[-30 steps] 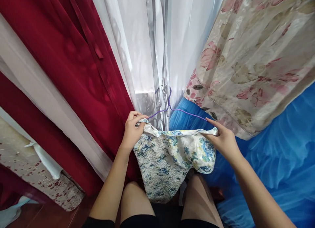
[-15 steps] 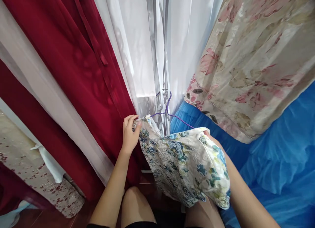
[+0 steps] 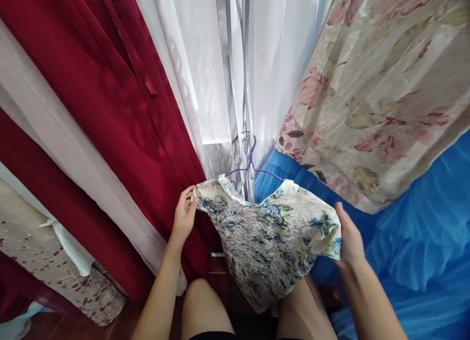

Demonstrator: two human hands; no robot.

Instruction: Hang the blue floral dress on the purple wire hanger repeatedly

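Observation:
A floral blouse point(image 3: 264, 232) in white, blue and yellow hangs spread out on a purple wire hanger point(image 3: 251, 159). At its left sleeve edge, my left hand point(image 3: 184, 216) pinches the fabric between thumb and fingers. My right hand point(image 3: 351, 242) is at the opposite sleeve, thumb along its edge, with the fingers mostly hidden from view. The hanger's two arms run into the shoulders at the neckline. Its hook meets the narrow metal uprights point(image 3: 246, 85) behind.
Dark red cloth point(image 3: 121, 110) hangs on the left, beside white curtains point(image 3: 205, 76). To the right hang a pink-flowered cloth point(image 3: 367, 100) and ruffled blue fabric point(image 3: 411, 237). My bare knees are below, above a dark red tiled floor point(image 3: 121, 325).
My right hand has moved outward from the shoulder to the sleeve edge, and the sleeve is now spread flat. My left hand has shifted slightly left and down.

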